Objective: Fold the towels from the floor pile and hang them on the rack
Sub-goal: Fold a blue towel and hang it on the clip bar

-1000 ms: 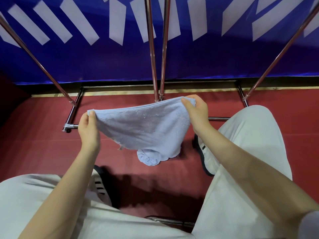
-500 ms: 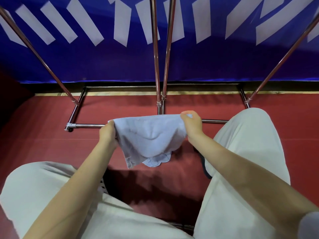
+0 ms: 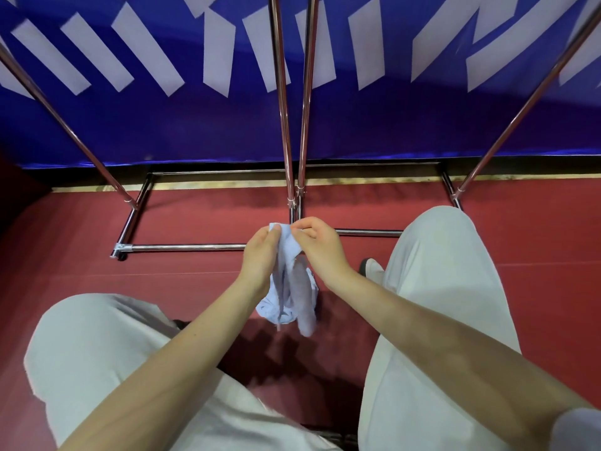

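Nearest me, I've got the left hand (image 3: 261,255) and right hand (image 3: 320,247) almost touching, fingers of both pinched on the top corners of the light blue towel (image 3: 294,294), which hangs limp and doubled below the fingertips. It looks light, soft and floppy, not slippery, so I'd keep hold at the corners and edge. Beyond the fingers stands the rack (image 3: 286,102), bare in view.

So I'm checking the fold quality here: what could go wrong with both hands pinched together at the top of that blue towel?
The towel hangs bunched and uneven below the left hand and right hand, so the fold may come out crooked. Its low end dangles near the red floor and might drag.
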Motion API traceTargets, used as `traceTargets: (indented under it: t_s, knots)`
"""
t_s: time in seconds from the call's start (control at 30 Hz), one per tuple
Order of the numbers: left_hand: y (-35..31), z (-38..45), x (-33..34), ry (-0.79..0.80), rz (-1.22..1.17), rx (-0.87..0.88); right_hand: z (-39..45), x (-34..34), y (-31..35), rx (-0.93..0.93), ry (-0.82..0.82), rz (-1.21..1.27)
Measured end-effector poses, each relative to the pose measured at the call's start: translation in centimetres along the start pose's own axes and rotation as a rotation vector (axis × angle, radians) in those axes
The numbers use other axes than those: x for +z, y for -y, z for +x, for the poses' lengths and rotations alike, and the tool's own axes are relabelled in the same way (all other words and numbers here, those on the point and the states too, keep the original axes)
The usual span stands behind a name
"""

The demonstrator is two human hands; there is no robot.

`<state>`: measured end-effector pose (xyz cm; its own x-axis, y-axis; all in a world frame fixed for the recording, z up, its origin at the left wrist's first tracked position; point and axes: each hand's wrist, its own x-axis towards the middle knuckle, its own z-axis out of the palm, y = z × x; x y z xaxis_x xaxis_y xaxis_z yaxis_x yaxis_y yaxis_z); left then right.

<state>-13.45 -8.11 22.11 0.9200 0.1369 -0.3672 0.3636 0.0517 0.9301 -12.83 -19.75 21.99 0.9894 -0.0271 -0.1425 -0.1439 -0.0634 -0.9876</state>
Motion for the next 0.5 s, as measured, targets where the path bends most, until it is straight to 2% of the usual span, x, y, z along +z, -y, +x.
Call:
traceTargets:
  t_s: [0.13,0.23,0.37,0.5]
  knots:
    - [-0.2,0.2,-0.2,0.004,-0.123,-0.049,0.0,0.5,0.1,0.025,0.116,0.077]
    - [-0.5,0.3,-0.7,0.047,-0.191,-0.068,-0.1,0.8,0.0,-0.017,0.167,0.023]
    - [-0.5,-0.1,-0.4,0.062,-0.204,-0.080,0.6,0.2,-0.2,-0.073,0.088,-0.105]
    - [-0.4,-0.4,-0.3,0.049,-0.197,-0.127,1.1,-0.3,-0.4,-0.234,0.006,-0.326]
